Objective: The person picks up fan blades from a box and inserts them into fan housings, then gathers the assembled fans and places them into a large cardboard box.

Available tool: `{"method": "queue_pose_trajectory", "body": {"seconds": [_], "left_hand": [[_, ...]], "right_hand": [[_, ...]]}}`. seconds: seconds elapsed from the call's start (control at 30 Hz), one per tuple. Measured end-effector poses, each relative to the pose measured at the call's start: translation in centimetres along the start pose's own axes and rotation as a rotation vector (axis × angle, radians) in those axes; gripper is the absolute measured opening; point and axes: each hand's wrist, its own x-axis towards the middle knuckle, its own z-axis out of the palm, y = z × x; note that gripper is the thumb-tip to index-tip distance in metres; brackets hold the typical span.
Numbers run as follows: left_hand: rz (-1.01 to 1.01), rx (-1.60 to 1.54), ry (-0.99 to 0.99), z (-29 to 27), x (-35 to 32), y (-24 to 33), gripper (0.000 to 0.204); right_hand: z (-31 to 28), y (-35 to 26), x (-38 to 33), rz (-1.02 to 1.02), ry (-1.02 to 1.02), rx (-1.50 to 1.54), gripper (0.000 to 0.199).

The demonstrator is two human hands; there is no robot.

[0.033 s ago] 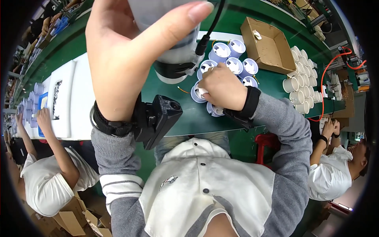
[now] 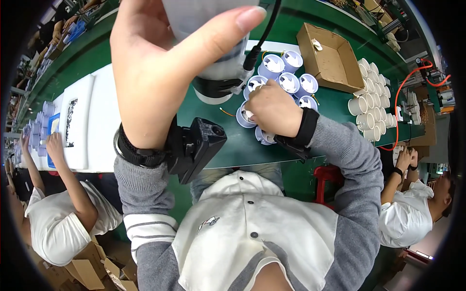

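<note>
My left hand (image 2: 150, 80) is raised close to the camera, wrapped round a translucent grey cylindrical device (image 2: 223, 68) with a black band near its lower end. A black cable (image 2: 264, 36) runs up from the device's side. Lower and to the right, my right hand (image 2: 275, 109) is closed, its fingertips down at the mouth of a pale lilac cup. A white piece (image 2: 248, 115) shows by those fingertips; whether they grip it is partly hidden. Several pale lilac cups (image 2: 271, 67) with white parts inside stand grouped around this hand, some with thin orange wires.
Beyond the cups lies an open cardboard box (image 2: 335, 60) with a small white piece in it. Cream cups (image 2: 358, 105) stand in rows at right, beside a red hose (image 2: 399, 92). White foam (image 2: 102, 116) covers the left side. Co-workers sit at both sides; a red stool (image 2: 326, 182) is below the table.
My left hand and the grey device have shifted slightly to the right in the picture. The right hand stays at the same cup.
</note>
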Motion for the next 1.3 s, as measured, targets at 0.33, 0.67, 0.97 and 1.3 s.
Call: {"method": "queue_pose_trajectory", "body": {"seconds": [0.33,0.67,0.97,1.3], "left_hand": [[0.089,0.004,0.074,3.1,-0.1,2.2,0.044],[0.202,0.851,-0.795,3.5,-11.3,-5.3,0.071],[0.210,0.925,-0.837,5.7,-10.0,-9.2,0.067],[0.150,1.003,-0.865,-2.9,-11.3,-5.5,0.051]], "right_hand": [[0.1,-0.5,-0.8,0.017,0.050,-0.058,0.007],[-0.9,5.4,-11.2,0.286,0.454,0.235,0.069],[1.8,5.3,-7.9,0.158,0.269,0.211,0.079],[3.8,-1.5,-1.6,0.105,0.386,0.414,0.066]]}}
